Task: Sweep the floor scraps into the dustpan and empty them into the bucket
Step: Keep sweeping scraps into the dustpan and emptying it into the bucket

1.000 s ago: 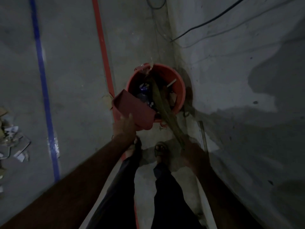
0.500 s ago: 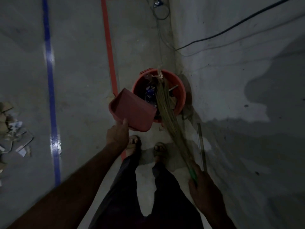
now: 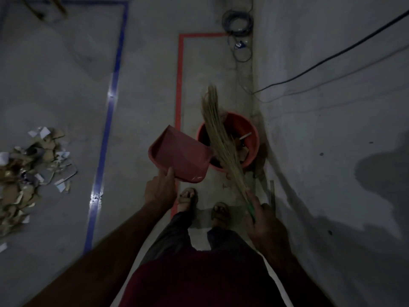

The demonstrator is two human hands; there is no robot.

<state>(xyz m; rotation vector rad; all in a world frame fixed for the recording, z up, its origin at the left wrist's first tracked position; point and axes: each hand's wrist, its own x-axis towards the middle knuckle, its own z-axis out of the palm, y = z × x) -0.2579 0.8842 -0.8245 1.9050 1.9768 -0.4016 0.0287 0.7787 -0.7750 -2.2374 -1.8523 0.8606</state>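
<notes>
Beside the bucket (image 3: 251, 138) — left hand (image 3: 158, 191) fingers grip dustpan (image 3: 180, 154), right hand (image 3: 263, 220) fingers clasp broom (image 3: 221, 140).

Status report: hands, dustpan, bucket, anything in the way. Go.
Left hand grips dustpan, held beside bucket. Right hand grips broom, bristles over bucket. Scrap pile on floor at left. Path to pile open.
</notes>
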